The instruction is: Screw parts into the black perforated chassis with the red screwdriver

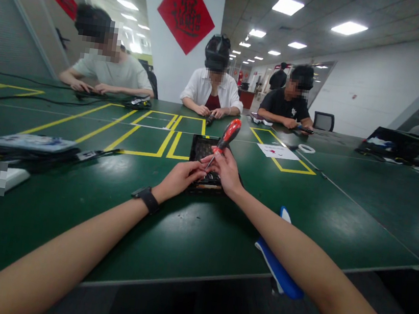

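Observation:
A screwdriver [229, 135] with a red and black handle stands tilted in my right hand [227, 171], its handle leaning up and to the right. Its thin metal shaft points down at a black tray-like box [203, 148] on the green table. My left hand [182, 178], with a black band on the wrist, reaches to the tip of the shaft. Its fingertips are pinched together there; whatever lies between them is too small to make out. Both hands partly cover the inside of the box, where some small pieces show.
A blue and white tool-like object [281, 272] lies by the table's front edge under my right forearm. To the left are a flat white-blue case [34, 142] and black cables [94, 154]. Across the green table [133, 265] sit several people; a paper sheet [277, 152] lies by a tape roll [307, 148].

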The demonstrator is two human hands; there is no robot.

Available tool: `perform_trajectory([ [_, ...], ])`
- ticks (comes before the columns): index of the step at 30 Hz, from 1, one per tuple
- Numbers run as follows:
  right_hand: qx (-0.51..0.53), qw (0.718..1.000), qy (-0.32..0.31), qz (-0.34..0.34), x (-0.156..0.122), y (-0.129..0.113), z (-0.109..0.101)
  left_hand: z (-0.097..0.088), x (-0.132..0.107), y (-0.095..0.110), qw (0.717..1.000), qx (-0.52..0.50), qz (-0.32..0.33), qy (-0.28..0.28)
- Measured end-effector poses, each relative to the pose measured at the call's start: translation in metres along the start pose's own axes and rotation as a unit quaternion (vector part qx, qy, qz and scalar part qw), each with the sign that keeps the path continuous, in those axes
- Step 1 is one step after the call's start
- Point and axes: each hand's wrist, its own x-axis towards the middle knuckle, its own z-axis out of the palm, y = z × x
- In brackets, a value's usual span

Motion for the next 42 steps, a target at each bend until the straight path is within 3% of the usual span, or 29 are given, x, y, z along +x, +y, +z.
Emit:
perform_trajectory([
  [6, -0.012, 1.000, -0.003, -0.010, 0.0005, 0.0010, 0.0008, 0.0020, 0.0006, 0.0025, 1.000, 0.003, -0.014, 0.023],
  [18, -0.005, 1.000, -0.022, -0.002, -0.0004, 0.0000, 0.0002, -0.0020, -0.0003, 0.0012, 1.000, 0.016, 0.001, -0.006],
  [28, -0.018, 1.000, -0.010, -0.019, 0.0001, 0.0009, 0.0025, 0.0018, 0.0007, 0.0024, 1.000, 0.019, -0.010, 0.015],
  [36, 0.019, 0.999, -0.034, 0.017, 0.0007, 0.0009, -0.0011, -0.0011, 0.0002, -0.0016, 1.000, 0.014, -0.003, 0.004],
  [42, 0.000, 1.000, -0.018, -0.010, 0.0010, 0.0029, -0.0017, -0.0003, 0.0000, -0.0024, 1.000, 0.012, 0.006, 0.013],
])
